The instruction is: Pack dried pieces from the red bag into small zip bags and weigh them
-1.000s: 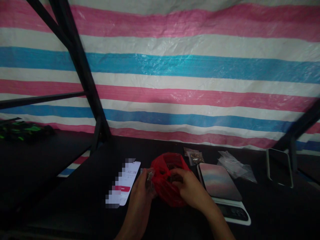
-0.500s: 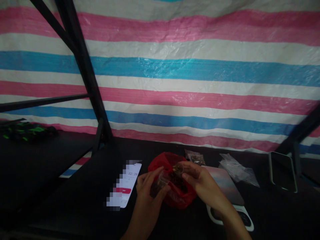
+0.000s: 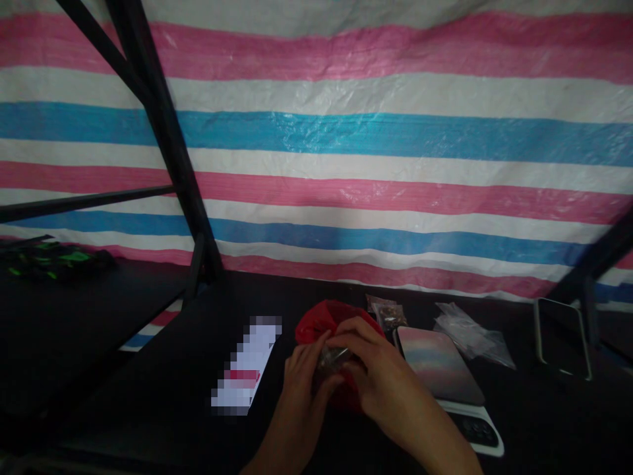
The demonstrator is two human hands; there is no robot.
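In front of me a red plastic bag (image 3: 316, 319) lies opened on the black table, mostly covered by my hands. My left hand (image 3: 300, 379) is closed on a small clear plastic bag (image 3: 329, 361) at the red bag's near left side. My right hand (image 3: 368, 359) bends over the clear bag, its fingers curled close to the left fingertips. A small clear cup-like piece with brown bits, seen in these fingers earlier, is now largely hidden between the hands. The dark brown contents of the red bag are covered too.
To the right sits a small digital scale (image 3: 442, 365) with a shiny platform. Behind it lie small filled clear bags (image 3: 390, 315) and flat clear bags (image 3: 469, 335). A lit phone (image 3: 247, 366) is at left, a dark phone (image 3: 562, 340) far right. Black metal posts (image 3: 168, 142) stand before striped sheeting.
My right hand has moved left and down from over the red bag to the clear bag in my left hand. The left hand has shifted slightly right.
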